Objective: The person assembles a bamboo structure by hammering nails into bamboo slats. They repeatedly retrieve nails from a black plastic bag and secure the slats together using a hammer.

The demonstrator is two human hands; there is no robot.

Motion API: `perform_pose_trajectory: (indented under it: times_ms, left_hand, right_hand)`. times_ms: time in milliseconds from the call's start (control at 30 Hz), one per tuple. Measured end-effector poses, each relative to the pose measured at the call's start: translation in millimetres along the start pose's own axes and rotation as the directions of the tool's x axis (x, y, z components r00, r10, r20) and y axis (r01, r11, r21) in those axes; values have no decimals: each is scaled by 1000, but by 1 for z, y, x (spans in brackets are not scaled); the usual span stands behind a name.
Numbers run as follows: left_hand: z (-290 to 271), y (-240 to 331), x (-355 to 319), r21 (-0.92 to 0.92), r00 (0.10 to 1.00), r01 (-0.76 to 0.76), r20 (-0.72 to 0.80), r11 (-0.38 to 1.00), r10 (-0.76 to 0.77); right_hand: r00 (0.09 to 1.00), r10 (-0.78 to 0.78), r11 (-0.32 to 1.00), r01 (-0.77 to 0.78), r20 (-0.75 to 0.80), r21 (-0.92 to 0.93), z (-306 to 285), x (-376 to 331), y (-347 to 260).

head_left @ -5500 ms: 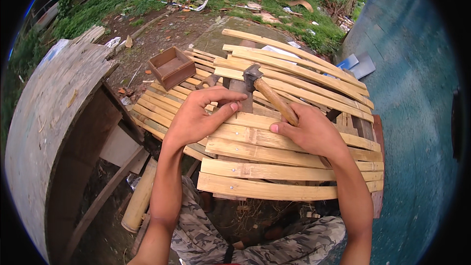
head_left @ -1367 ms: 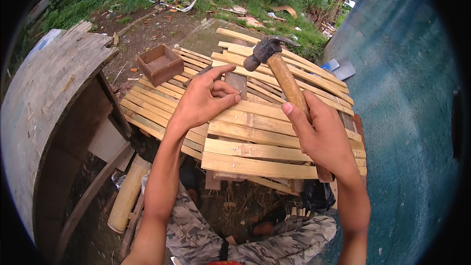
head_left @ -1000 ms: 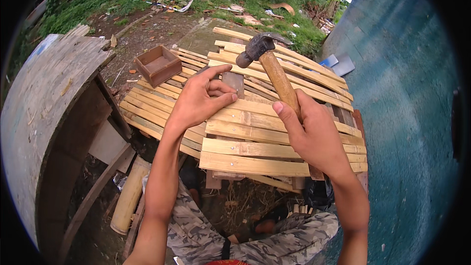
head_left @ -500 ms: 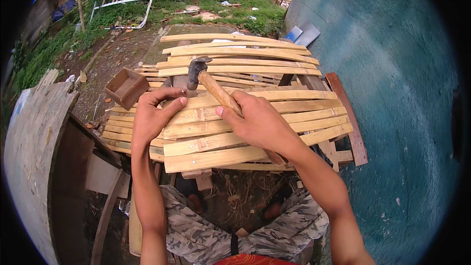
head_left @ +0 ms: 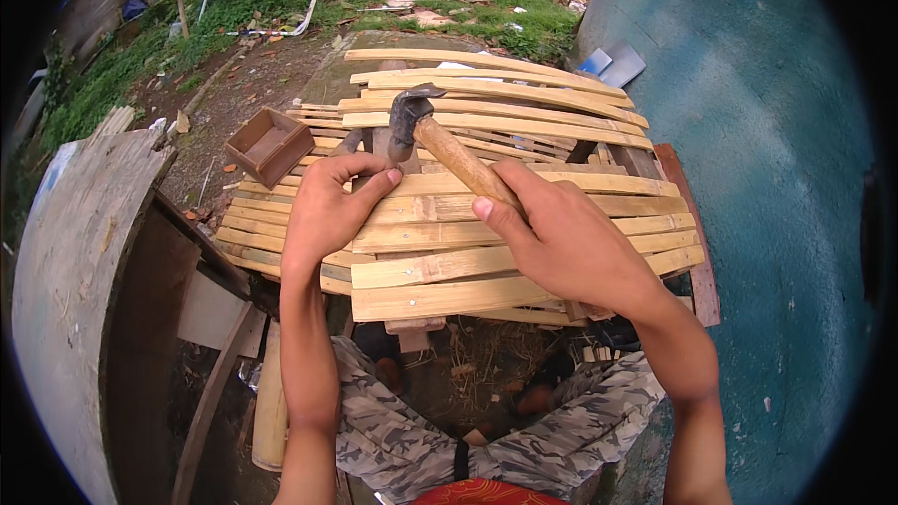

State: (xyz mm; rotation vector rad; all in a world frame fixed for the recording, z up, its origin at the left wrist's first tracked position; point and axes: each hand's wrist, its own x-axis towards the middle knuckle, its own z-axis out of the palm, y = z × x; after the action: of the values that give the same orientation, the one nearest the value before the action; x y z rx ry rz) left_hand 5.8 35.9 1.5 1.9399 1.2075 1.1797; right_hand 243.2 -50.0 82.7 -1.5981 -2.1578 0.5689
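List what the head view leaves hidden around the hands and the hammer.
- Nail, if any: covered by left hand fingertips.
- Hammer handle end: inside right hand.
- Small brown box contents: too shadowed.
- Frame under the wooden slats: mostly covered by them.

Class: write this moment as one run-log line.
right hand: grips hammer | left hand: pinching at slats under hammer head | small brown box: left of slats

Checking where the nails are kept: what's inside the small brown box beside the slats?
The box sits open at the slats' left edge. Only its bare brown floor and walls show; nothing can be made out inside, though its near wall hides part of the floor.
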Motion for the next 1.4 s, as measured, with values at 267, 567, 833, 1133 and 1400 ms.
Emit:
perform_pose_trajectory:
  times_ms: [267, 567, 833, 1133, 1400]
  left_hand:
    - [1, 5, -5, 79, 1000, 8, -25, 997, -6]
    - [-2, 0, -3, 225, 995, -80, -36, 971, 90]
    - [-2, 1, -1, 264, 997, -51, -46, 963, 66]
    - [-3, 2, -3, 229, 998, -41, -28, 973, 49]
    - [-4, 1, -2, 239, 999, -29, -17, 971, 34]
  right_hand:
    - [982, -91, 989, 108, -163, 102, -4, 0, -7]
    - [992, -1, 987, 20, -124, 158, -7, 0, -9]
    - [998, -51, 998, 52, -48, 25, -8, 6, -5]
    - [997, -34, 999, 35, -68, 13, -12, 3, -15]
    - [990, -106, 994, 107, -92, 5, -10, 5, -13]
